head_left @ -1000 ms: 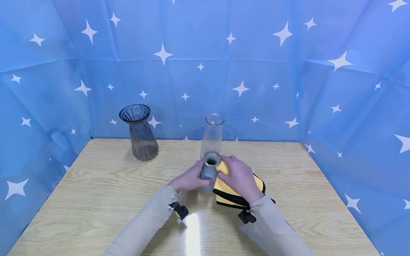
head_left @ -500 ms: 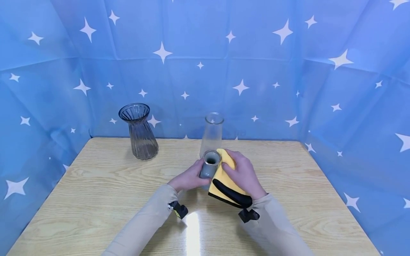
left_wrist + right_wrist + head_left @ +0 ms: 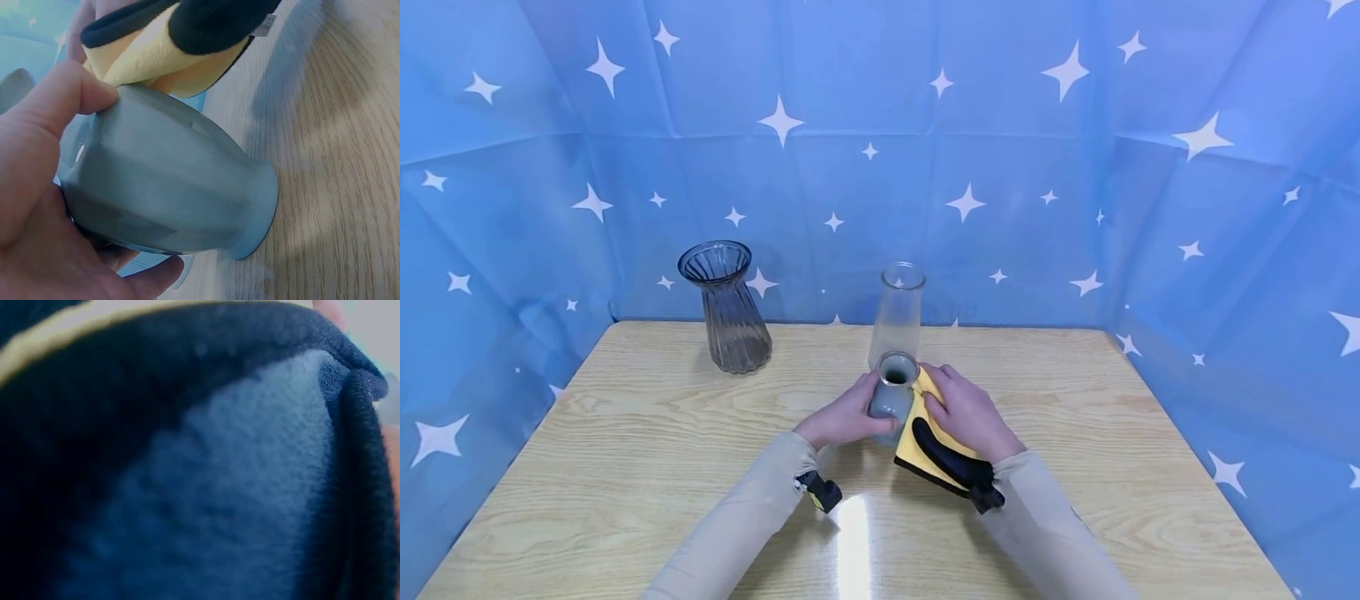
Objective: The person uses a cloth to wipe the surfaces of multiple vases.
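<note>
A glossy grey-blue vase [image 3: 891, 403] with an open round mouth stands near the table's middle, as my left hand [image 3: 844, 417] grips it from the left. In the left wrist view, my thumb and fingers curl round the vase [image 3: 165, 169], and its flared foot is close to the wood. My right hand [image 3: 967, 412] holds a folded yellow cloth [image 3: 917, 442] with black edging against the vase's right side, just below the rim. Dark fabric of the cloth [image 3: 212, 487] fills most of the right wrist view and hides the right fingers.
Directly behind the grey-blue vase is a tall clear glass vase [image 3: 897, 321]. A dark ribbed glass vase [image 3: 737, 329] stands at the back left of the wooden table [image 3: 625, 467]. Blue star-patterned curtains [image 3: 850, 183] enclose the back and sides.
The cloth has been gathered closer into my right hand, its lower part swinging towards the wrist. The grey-blue vase tipped towards me half a second ago and is more upright now.
</note>
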A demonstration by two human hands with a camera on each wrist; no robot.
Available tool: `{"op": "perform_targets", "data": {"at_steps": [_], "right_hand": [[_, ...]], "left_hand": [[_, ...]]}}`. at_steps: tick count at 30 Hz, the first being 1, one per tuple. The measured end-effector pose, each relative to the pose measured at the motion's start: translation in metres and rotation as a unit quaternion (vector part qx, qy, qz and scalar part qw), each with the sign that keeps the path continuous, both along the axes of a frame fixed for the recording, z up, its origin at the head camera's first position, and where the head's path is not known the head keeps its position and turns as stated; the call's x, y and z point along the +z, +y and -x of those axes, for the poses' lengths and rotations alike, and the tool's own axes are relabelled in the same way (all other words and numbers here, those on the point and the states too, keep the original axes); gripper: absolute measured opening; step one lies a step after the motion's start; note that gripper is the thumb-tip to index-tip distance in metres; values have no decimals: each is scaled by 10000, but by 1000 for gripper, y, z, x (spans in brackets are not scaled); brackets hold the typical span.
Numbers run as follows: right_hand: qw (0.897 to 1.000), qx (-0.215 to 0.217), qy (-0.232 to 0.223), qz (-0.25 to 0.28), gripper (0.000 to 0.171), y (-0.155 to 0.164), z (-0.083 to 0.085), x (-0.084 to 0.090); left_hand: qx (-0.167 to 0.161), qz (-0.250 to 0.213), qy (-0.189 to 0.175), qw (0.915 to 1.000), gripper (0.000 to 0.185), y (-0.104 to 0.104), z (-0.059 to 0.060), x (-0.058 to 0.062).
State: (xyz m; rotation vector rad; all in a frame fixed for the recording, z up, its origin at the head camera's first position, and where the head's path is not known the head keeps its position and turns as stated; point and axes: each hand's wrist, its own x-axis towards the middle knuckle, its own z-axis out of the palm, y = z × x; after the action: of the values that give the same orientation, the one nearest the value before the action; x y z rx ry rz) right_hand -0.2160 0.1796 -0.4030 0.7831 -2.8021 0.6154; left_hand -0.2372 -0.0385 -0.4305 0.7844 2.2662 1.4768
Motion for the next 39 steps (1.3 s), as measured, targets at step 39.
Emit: {"op": "perform_targets", "data": {"at_steps": [39], "right_hand": [[9875,-492,-895,1204,55,1,-8,-35]], "left_hand": [[-132,-364,-217,9990,78,-1,-12,26]]}}
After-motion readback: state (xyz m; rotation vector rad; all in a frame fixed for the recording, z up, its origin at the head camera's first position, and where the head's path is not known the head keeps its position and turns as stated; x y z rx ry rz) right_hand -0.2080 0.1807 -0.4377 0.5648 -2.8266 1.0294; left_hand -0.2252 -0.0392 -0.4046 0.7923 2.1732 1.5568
